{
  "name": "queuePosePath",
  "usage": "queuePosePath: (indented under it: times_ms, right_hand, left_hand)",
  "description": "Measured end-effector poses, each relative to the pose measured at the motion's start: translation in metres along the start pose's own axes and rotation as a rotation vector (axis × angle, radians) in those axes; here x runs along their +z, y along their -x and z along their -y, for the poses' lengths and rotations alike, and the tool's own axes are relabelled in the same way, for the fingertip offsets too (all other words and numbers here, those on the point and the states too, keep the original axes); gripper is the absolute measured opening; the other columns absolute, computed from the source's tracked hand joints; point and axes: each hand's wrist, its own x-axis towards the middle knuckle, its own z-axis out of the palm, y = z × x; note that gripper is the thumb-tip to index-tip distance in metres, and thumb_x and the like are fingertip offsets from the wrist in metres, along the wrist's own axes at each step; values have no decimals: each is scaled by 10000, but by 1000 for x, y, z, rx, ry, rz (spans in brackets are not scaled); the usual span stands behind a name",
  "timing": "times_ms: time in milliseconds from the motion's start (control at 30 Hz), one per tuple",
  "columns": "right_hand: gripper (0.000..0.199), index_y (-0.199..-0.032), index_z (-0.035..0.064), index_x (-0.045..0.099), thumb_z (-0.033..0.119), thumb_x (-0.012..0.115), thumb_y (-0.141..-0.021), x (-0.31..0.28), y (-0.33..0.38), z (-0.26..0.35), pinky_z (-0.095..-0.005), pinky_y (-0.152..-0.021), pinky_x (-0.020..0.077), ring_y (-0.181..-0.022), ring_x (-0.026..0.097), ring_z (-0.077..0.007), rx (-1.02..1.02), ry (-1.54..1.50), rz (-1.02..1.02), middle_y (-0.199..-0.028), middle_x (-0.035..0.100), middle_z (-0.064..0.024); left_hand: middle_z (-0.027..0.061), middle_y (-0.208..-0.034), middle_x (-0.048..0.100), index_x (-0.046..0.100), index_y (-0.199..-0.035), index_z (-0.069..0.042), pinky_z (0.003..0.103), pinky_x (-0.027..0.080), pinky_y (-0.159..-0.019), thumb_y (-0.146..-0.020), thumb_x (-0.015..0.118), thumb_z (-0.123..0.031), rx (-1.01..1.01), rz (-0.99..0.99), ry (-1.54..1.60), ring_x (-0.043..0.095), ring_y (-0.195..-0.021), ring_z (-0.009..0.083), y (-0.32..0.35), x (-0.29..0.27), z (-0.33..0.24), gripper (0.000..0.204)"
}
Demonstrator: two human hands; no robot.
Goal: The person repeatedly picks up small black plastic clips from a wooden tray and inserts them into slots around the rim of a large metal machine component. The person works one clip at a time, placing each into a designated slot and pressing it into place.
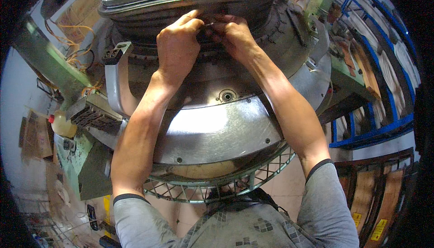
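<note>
Evidently, both hands met close together in the upper middle of the frame, at the round machine that filled the centre. The left hand had its fingers bent inward, and the right hand had its own curled toward them; a small bright bit showed in the gap between the two. Whether the fingers of either hand were clamped on it, I could not tell, since shadow hid the tips. Beyond them, at the top of the frame, ran a metal ring. A grey bracket stood left of centre, and a bright plate curved below the hands, above a green grille. A red-capped bottle sat at the left, and a blue rack stood at the right.
</note>
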Motion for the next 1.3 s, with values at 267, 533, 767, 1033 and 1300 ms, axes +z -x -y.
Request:
queuePosePath:
  times_ms: [267, 533, 767, 1033, 1300]
  right_hand:
    - [232, -988, 37, 785, 209, 794, -832, -10, 37, 10, -311, -767, 547, -801, 681, -125, -144, 775, 91, -937, 778, -98]
    - [132, -926, 24, 757, 151, 722, -913, -39, 63, 14, -236, -471, 428, -565, 569, -62, 200, 396, 223, -710, 668, -13]
    - [166, -899, 14, 775, 157, 720, -836, -47, 61, 1, -325, -609, 530, -634, 656, -134, -157, 745, 16, -742, 736, -127]
    - [180, -925, 15, 766, 123, 685, -806, -47, 60, -1, -360, -669, 556, -696, 703, -180, -257, 850, -8, -850, 730, -222]
    - [182, -932, 16, 765, 134, 699, -810, -47, 57, -4, -355, -675, 562, -711, 704, -173, -255, 830, -21, -865, 739, -207]
  left_hand:
    - [111, -911, 739, 716, -923, 0, 313, 607, -765, -841, 730, 69, -1035, 59, 1303, 727, -836, 199, 3, 3, -2, 108]
    - [144, -997, 721, 709, -1019, 11, 368, 561, -921, -889, 673, -9, -1165, 196, 1471, 707, -915, 249, 10, 21, -18, 136]
    - [140, -799, 738, 716, -889, 29, 324, 530, -693, -839, 720, -53, -437, 203, 433, 713, -751, 226, 23, 21, -31, 97]
    - [177, -1104, 662, 695, -946, -29, 498, 482, -851, -673, 682, 16, -156, 252, -1, 622, -988, 397, 32, 24, -37, 276]
    - [170, -1370, 590, 705, -966, -26, 508, 487, -940, -660, 687, 21, -125, 240, -7, 607, -1105, 392, 34, 28, -34, 310]
